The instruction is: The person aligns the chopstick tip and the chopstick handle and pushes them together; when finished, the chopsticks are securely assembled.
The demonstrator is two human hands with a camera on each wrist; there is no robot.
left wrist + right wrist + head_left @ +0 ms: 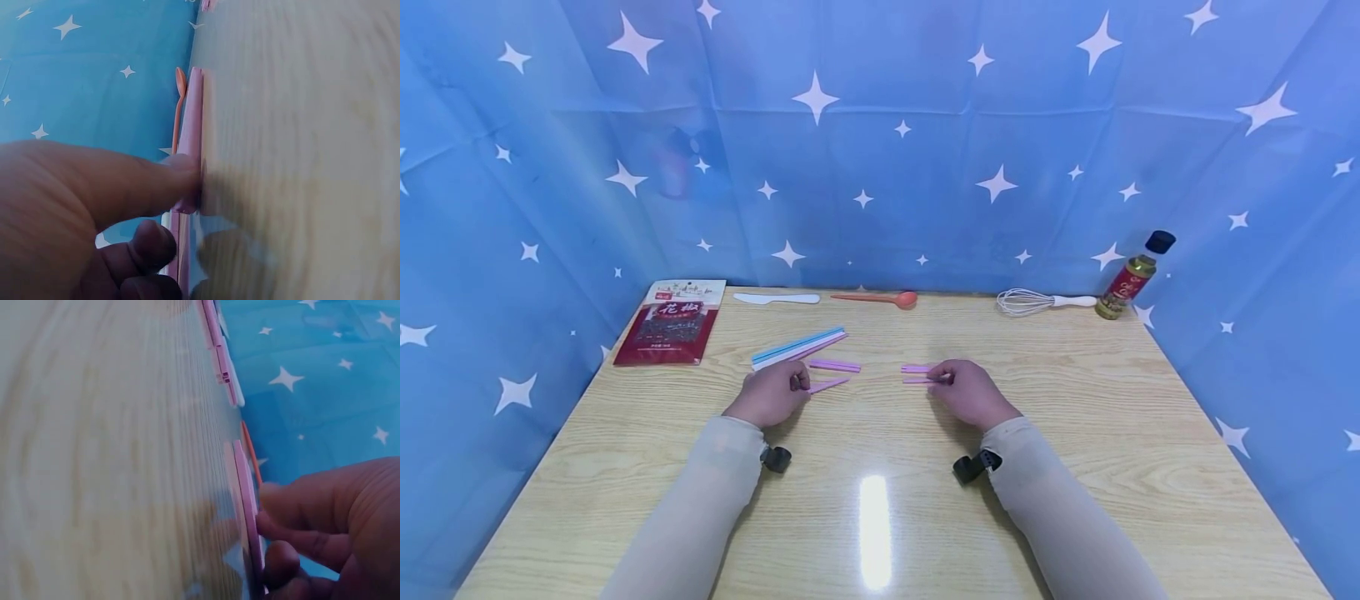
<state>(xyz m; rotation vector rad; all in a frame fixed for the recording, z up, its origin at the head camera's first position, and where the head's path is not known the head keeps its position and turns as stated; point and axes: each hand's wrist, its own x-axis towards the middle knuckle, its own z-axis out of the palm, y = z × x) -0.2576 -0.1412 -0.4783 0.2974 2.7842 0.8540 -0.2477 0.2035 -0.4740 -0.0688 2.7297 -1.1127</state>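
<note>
left hand (771, 392) pinches pink strip (828, 384) | right hand (967, 390) pinches pink clip (916, 374) | both mid-table (1075, 433), nearer than strip bundle (798, 346) | spare strip (834, 365) just beside bundle

Both arms wear long, close-fitting sleeves of a pale beige, slightly sheer cloth that run down to the wrists and end just behind the knuckles' side of each hand. The left hand (771, 393) and the right hand (967, 392) are bare, with no rings or gloves on the fingers. Behind the fingers, at each wrist, a small black device is strapped on the inner side: the left one looks like a short dark cylinder, the right one like a black clip with a pale mark.
</note>
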